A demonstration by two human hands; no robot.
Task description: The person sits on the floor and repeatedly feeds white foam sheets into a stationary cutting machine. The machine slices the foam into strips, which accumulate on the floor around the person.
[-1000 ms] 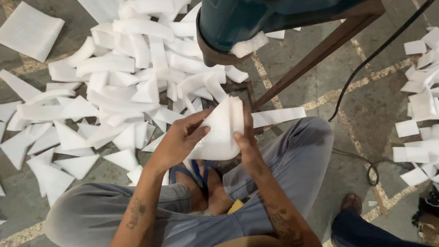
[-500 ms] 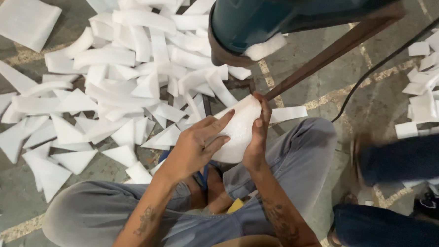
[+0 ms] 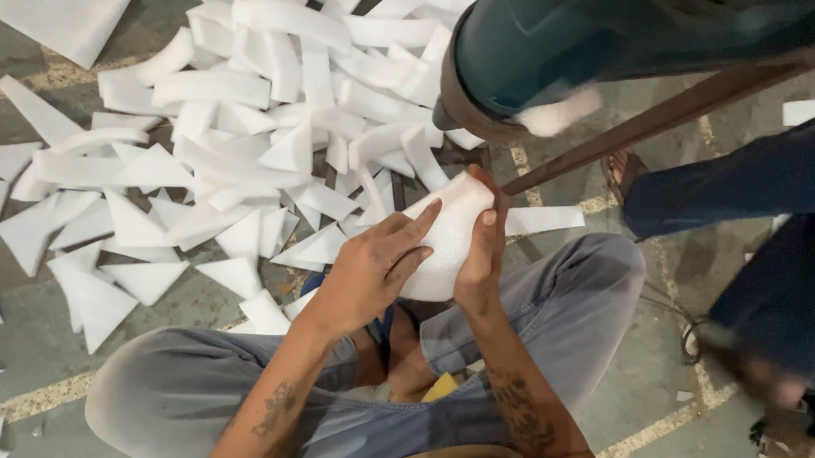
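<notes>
Both hands hold one white foam piece (image 3: pixel 445 244) just below the teal machine (image 3: pixel 562 43), which fills the top of the view. The left hand (image 3: pixel 369 273) lies flat on the near face of the foam piece, fingers stretched out along it, pressing rather than clenched. The right hand (image 3: pixel 480 250) has its grip closed around the right edge of the foam piece, thumb on top and fingers curled behind it. The foam piece sits above the person's knees, in grey trousers (image 3: pixel 569 300). To the left of the machine a heap of white foam scraps (image 3: pixel 246 140) covers the floor (image 3: pixel 29 75). To the right of the machine stands another person's leg in dark blue trousers (image 3: pixel 748 189), with a sandalled foot (image 3: pixel 623 170) beside a brown metal bar (image 3: pixel 669 117).
</notes>
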